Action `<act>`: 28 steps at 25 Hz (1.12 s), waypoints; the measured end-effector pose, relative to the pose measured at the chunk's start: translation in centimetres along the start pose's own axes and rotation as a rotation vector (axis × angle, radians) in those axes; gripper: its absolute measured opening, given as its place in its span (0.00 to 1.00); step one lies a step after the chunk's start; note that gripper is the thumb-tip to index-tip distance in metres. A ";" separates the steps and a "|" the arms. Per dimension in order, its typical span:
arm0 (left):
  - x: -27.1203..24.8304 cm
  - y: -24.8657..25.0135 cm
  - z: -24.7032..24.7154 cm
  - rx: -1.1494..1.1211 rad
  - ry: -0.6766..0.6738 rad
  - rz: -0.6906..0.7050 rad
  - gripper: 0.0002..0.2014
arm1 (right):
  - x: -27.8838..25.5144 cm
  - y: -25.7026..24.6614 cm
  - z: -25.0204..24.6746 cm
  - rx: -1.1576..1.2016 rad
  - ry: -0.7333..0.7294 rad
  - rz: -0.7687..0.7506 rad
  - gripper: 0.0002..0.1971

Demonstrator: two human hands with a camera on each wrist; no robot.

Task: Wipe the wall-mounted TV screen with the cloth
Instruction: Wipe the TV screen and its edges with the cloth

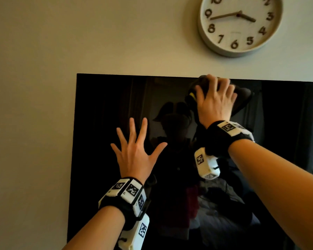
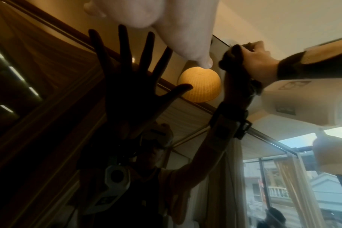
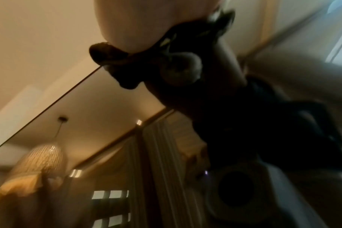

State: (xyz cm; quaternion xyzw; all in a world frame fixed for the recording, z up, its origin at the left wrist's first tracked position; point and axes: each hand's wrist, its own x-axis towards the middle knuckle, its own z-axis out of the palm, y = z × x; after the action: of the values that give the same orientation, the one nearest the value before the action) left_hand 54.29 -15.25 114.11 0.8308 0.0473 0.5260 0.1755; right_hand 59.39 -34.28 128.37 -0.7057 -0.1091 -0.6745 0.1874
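Note:
The black TV screen (image 1: 101, 123) hangs on a beige wall and mirrors the room. My right hand (image 1: 215, 101) holds a bunched dark cloth (image 1: 242, 98) against the screen at its top edge, fingers curled over it. In the right wrist view the cloth (image 3: 111, 52) bulges out under the palm (image 3: 138, 23). My left hand (image 1: 136, 152) is spread flat, fingers straight, at the screen's left-middle part and holds nothing. Whether it touches the glass I cannot tell. The left wrist view shows the right hand (image 2: 257, 57) gripping the cloth (image 2: 230, 55).
A round white wall clock (image 1: 239, 24) hangs above the TV, up and to the right of the cloth. Bare wall (image 1: 34, 105) lies left of the screen's left edge. The screen reflects a lamp (image 2: 199, 84), curtains and a window.

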 end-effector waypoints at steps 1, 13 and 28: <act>0.2 1.3 0.2 -0.005 0.002 0.025 0.44 | -0.9 -0.2 0.0 -0.026 -0.018 -0.112 0.21; -1.4 8.2 3.4 0.029 -0.025 0.026 0.45 | 0.0 7.9 -2.9 -0.027 0.032 -0.062 0.20; -1.8 7.5 5.2 0.083 0.114 0.092 0.43 | -0.2 11.5 -4.1 -0.031 0.093 -0.061 0.19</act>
State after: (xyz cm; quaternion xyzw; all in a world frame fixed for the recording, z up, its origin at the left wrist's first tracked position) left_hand 57.29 -24.03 113.14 0.8074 0.0408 0.5774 0.1139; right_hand 60.32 -46.36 126.91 -0.6727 -0.1115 -0.7136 0.1607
